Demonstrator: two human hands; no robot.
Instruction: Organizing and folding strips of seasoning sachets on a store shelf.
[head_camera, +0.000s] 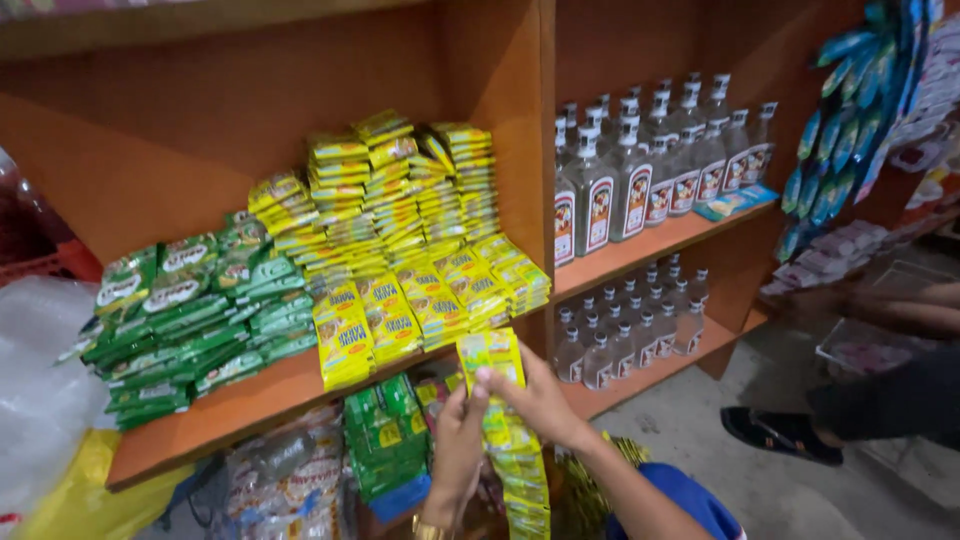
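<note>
Head view, shop shelving, one item in hand.

Left hand (458, 440): raised from the bottom edge, back toward the camera, fingers curled and pinching the left side of the sachet strip (505, 430) near its top. A gold watch (430, 528) shows at the wrist, cut by the frame edge.

Right hand (540, 398): reaching in from the lower right, forearm angled up and left, thumb and fingertips closed on the strip's top sachet. Blue sleeve (690, 500) at the elbow.

Sachet strip: yellow with green, held in front of the shelf edge (250, 400), just below the yellow packs (400, 230). Long axis near vertical; top end at the fingers, the rest hanging down to the bottom edge, where it is cut off. Lower sachets are partly covered by the left hand.

Shelf stock: green packs (190, 310) stacked at left, yellow packs piled at centre. Clear bottles (640, 170) in rows in the next bay, smaller bottles (630, 330) on the shelf below. Hanging blue sachets (850, 110) at upper right.

Hard to make out: goods on the lower shelf behind the hands, dim and crowded. Another person's shoe (780, 432) and leg at right, blurred, body out of frame.
</note>
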